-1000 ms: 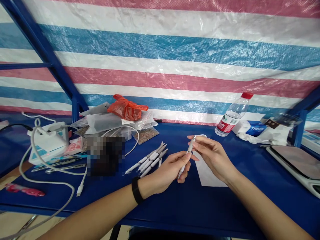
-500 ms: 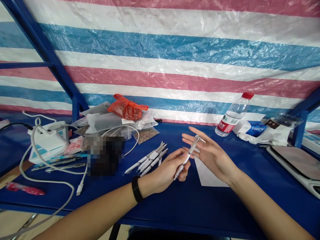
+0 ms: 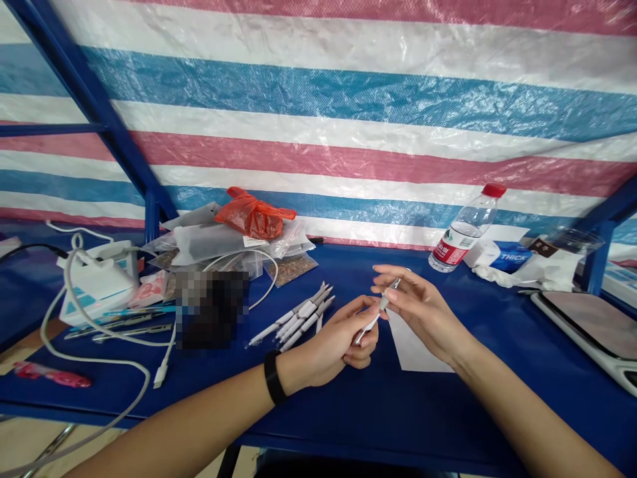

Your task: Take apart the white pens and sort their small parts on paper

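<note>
L hand point(image 3: 336, 340): grip pinching slim white-and-grey pen point(image 3: 369, 326), tilted, over glossy blue tabletop point(image 3: 378, 418) | R hand point(image 3: 425, 312): at pen's silvery upper tip (firm hold? can't tell) | sim. white-grey pens point(image 3: 303, 312) piled just L.

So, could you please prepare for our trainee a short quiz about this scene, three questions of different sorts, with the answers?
1. True or false: the bottle has a red cap.
2. What does the left hand hold? a) scissors; b) a pen; c) a spoon.
3. What white thing lies on the table, partly hidden by the right hand?

Key:
1. True.
2. b.
3. A sheet, apparently of paper.
</note>
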{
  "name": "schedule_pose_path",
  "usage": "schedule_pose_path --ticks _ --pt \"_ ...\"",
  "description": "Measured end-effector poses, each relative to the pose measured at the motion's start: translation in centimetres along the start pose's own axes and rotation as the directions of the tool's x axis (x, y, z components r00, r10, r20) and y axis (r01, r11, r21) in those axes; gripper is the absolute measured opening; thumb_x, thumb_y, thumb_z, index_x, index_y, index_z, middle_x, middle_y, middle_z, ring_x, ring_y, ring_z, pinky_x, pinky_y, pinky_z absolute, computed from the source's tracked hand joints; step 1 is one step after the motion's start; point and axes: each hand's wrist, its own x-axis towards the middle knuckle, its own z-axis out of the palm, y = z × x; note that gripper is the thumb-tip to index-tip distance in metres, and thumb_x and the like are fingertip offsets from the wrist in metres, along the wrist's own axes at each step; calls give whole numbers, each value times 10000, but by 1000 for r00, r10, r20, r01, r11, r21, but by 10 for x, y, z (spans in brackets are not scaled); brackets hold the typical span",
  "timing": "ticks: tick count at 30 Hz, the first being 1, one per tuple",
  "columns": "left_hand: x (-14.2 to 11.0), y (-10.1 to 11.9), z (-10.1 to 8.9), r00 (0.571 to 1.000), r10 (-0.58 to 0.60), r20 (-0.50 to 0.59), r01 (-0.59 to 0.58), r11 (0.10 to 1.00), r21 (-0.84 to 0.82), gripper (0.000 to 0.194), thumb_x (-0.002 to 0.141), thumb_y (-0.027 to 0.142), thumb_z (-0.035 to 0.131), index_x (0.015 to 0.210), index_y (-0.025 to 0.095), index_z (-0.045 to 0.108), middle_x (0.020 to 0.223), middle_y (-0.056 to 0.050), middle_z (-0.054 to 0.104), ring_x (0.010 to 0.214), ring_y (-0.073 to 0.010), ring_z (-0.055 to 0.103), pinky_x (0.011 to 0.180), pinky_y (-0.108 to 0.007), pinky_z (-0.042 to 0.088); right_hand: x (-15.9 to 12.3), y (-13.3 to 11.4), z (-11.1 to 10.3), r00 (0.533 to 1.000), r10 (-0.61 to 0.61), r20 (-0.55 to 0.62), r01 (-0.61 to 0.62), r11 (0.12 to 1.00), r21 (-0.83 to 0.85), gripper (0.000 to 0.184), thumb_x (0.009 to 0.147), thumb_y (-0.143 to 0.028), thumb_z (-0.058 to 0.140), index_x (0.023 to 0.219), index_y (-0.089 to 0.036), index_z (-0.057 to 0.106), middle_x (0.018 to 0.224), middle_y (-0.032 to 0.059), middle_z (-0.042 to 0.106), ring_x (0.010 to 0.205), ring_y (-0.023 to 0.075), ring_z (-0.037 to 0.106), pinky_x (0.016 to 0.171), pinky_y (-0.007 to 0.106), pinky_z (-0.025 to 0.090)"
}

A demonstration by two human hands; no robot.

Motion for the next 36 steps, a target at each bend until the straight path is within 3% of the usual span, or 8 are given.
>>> schedule_pose_path --ticks 3,6,14,19,22,26,30,36 --pt "1 -3 0 1000 2 7 -2 1000 11 300 986 505 588 950 216 518 607 99 376 416 -29 170 425 -166 153 2 0 -1 997 -21 -77 21 1000 -4 382 658 -383 947 1003 -294 808 786 -1 744 864 209 714 917 410 555" --pt "2 -4 0 1000 1 7 -1 1000 8 292 986 496 591 955 213 526 605 98 373 417 -29 167 428 -171 154 4 -5 -4 997 -11 -80 18 996 84 470 638 -384 953 1073 -306 792 888 23 800 946 246 740 975 472 548" --pt "1 -4 4 1000 -15 21 14 1000 28 260 990 455 594 978 195 572 593 89 383 420 -32 172 428 -190 137 7 -17 -14 983 -68 -173 94 985 148 347 652 -373 931 963 -306 790 1026 14 801 1002 237 744 1026 456 549" --pt "0 -4 3 999 -38 15 38 999 23 246 992 434 593 963 190 574 592 84 399 417 -32 189 434 -194 160 11 -30 -32 949 -162 -270 180 983 43 314 711 -422 868 962 -296 728 1029 26 753 998 235 708 941 408 574" --pt "1 -5 1 999 -40 14 40 999 1 233 999 422 572 950 195 557 602 80 400 424 -35 203 441 -192 174 15 -33 -48 930 -197 -312 154 976 -157 212 750 -412 780 891 -269 714 881 31 719 778 207 667 735 367 558" --pt "2 -7 -1 1000 -9 1 9 1000 -21 229 1005 428 551 950 209 521 614 89 377 427 -38 202 447 -187 183 16 -27 -61 956 -172 -236 -29 749 -662 155 754 -381 654 716 -236 691 663 28 638 580 183 528 554 325 389" --pt "2 -8 -1 1000 5 -4 -5 999 -36 296 1021 490 506 940 206 506 609 95 359 421 -41 189 442 -193 173 15 -16 -59 994 85 -63 -97 508 -856 137 728 -369 711 704 -234 697 695 45 690 605 212 586 568 323 386" --pt "2 -7 0 1000 -6 9 6 999 -38 317 1026 479 500 908 186 520 599 90 362 422 -43 194 444 -205 173 17 -6 -56 982 187 -19 -112 499 -859 128 713 -303 726 614 -235 680 689 67 713 630 243 632 592 338 411"
